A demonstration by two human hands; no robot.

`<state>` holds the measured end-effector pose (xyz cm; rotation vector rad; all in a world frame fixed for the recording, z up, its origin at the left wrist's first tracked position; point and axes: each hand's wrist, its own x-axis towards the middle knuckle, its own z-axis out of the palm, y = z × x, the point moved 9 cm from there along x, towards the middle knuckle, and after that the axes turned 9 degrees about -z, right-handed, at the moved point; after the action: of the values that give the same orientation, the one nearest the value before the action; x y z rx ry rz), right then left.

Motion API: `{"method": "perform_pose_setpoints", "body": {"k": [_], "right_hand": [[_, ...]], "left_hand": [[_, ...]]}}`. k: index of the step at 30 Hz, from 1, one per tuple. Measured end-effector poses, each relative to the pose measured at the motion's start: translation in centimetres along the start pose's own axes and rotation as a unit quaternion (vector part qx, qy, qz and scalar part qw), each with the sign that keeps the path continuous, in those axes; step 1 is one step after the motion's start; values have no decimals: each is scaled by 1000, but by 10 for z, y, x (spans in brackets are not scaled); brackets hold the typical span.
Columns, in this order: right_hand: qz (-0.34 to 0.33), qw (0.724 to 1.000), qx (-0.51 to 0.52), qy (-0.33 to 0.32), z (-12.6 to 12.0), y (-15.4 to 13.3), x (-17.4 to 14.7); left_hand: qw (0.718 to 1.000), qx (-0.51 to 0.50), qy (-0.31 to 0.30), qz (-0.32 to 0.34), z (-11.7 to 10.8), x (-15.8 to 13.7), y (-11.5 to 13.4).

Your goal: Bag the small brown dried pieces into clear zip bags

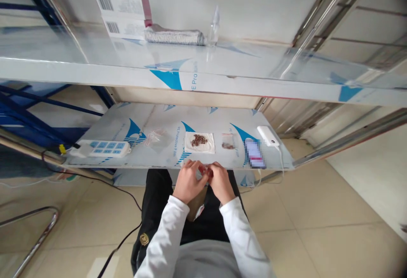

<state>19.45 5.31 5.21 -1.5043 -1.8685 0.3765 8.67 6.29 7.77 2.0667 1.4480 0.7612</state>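
My left hand [190, 180] and my right hand [220, 182] meet just over the shelf's front edge, above my lap. Pinched between the fingers of both is a small reddish, see-through thing [202, 169], which looks like a small plastic bag; fingers cover most of it. Directly beyond lies a white paper square [209, 144] bearing a heap of small brown pieces [199, 140]. To its right is a small clear zip bag [227, 140] with similar brown pieces at its bottom. A loose pile of clear bags with red strips [155, 137] lies to the left.
On the film-covered lower shelf [165, 117] are a power strip [110, 148], a phone [255, 153] and a white power bank [268, 136] with a cable. The upper shelf [111, 68] holds boxes [122, 9], a folded grey cloth [174, 36] and a clear nozzle bottle [214, 28].
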Motion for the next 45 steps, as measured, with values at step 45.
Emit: {"method": "perform_pose_setpoints", "body": {"k": [45], "right_hand": [[156, 970, 35, -182, -12, -9, -88]], "left_hand": [[979, -112, -170, -9, 50, -79, 33]]}}
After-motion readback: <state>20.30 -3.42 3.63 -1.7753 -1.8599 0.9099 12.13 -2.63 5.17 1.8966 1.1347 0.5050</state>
